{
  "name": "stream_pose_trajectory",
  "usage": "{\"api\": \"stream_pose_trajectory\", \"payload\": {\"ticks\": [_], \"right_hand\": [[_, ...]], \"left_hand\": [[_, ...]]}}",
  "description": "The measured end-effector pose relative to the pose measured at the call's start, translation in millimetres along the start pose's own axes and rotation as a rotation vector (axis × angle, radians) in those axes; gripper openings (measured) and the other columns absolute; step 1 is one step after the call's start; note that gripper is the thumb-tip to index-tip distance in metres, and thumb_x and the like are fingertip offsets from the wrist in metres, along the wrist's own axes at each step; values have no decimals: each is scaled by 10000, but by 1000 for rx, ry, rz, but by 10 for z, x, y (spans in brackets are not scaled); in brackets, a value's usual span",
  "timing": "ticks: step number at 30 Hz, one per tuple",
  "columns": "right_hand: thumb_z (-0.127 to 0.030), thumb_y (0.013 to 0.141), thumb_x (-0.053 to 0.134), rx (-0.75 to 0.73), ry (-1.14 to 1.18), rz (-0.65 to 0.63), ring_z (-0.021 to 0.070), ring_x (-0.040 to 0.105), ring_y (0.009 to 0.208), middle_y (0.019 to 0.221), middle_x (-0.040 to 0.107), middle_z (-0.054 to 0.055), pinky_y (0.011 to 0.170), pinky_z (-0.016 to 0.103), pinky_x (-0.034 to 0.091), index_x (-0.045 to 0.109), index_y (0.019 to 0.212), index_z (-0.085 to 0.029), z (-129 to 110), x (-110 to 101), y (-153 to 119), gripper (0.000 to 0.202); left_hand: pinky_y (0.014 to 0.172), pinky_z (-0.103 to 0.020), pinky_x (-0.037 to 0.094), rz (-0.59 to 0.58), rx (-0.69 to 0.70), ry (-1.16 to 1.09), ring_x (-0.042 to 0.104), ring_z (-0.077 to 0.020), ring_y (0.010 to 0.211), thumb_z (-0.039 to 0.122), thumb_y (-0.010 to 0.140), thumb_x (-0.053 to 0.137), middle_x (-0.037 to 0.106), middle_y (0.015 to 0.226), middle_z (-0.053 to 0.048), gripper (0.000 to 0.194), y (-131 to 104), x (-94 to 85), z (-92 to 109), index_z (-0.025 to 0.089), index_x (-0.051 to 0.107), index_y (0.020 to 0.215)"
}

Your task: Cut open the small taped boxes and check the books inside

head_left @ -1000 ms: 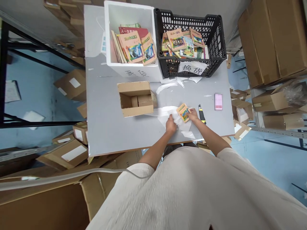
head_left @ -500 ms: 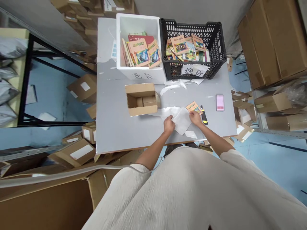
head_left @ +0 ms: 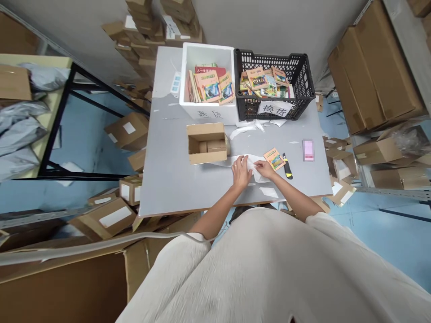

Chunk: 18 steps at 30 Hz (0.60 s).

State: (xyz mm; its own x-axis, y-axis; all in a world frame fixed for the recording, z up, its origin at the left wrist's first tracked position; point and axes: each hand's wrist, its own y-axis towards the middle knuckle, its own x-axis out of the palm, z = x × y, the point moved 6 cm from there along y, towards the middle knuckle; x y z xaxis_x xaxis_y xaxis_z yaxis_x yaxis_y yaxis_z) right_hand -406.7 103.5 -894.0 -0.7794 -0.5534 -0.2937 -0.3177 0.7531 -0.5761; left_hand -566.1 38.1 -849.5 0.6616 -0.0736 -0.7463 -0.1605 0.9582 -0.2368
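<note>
A crumpled sheet of white paper [head_left: 222, 161] lies on the table between my hands. My left hand [head_left: 241, 172] rests over the paper with its fingers spread. My right hand [head_left: 264, 168] pinches the paper's right side between thumb and fingers. Just beyond the right hand lies a small orange book [head_left: 274, 159] with a picture on its cover. Beside the book is a black and yellow utility knife [head_left: 287, 166]. To the left of the paper stands an open cardboard box [head_left: 207, 156], its inside partly visible.
A white foam box [head_left: 208, 112] and a black plastic crate [head_left: 296, 105], both holding books, stand at the table's far side. A phone [head_left: 308, 150] lies at the right. Paper scraps [head_left: 245, 130] lie before the crate. Cardboard cartons [head_left: 116, 215] surround the grey table [head_left: 168, 179].
The paper has been gathered into a smaller bunch. My left hand has opened out over it. My right hand has shifted left, away from the orange book. The camera view has shifted.
</note>
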Motion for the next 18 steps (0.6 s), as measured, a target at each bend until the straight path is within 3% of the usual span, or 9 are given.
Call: {"api": "stream_pose_trajectory", "payload": {"ticks": [2,5,7,10,14,18], "right_hand": [[-194,840,693,-81,-57,-38,206,739,913,969,824,33,966,369,616,815,949,-207,-149,0,-8,164],[-221,876,695,-180,-153,-27,220,734,977,1055,820,48,1006,389,608,811,1017,-221,-361,-54,-36,182],[-282,883,760,-206,-250,65,246,729,1048,1124,800,73,1044,414,603,807,1090,-230,-479,-143,-63,218],[-429,892,851,-131,-318,154,273,736,1052,1091,771,87,1034,433,610,797,1123,-239,-581,-233,-95,304],[-538,938,813,2,-3,-9,219,740,827,940,759,42,805,350,630,781,1161,-233,-677,-74,-81,380],[-468,875,783,-96,155,-61,183,684,774,877,738,7,745,307,599,789,1095,-205,-952,92,-5,342]], "left_hand": [[1232,-572,421,-36,69,55,518,-414,1538,227,994,663,604,1615,-186,461,38,-117,24,249,648,1454],[1153,-536,460,-133,110,54,646,-388,1345,237,1028,606,761,1332,-160,228,114,-228,-16,250,722,1223],[1083,-514,483,-125,106,37,688,-373,1227,223,1038,565,785,1226,-152,192,159,-314,-60,245,711,1161],[1044,-490,486,-45,104,-8,704,-354,1160,215,1043,543,783,1178,-141,163,200,-457,-84,245,673,1137],[1026,-461,495,34,67,-109,717,-321,1099,220,1034,547,778,1108,-102,111,237,-640,-74,261,628,1097],[1012,-424,534,29,62,-246,734,-283,1071,202,973,595,788,1118,-53,150,284,-837,-73,279,625,1098]]}}
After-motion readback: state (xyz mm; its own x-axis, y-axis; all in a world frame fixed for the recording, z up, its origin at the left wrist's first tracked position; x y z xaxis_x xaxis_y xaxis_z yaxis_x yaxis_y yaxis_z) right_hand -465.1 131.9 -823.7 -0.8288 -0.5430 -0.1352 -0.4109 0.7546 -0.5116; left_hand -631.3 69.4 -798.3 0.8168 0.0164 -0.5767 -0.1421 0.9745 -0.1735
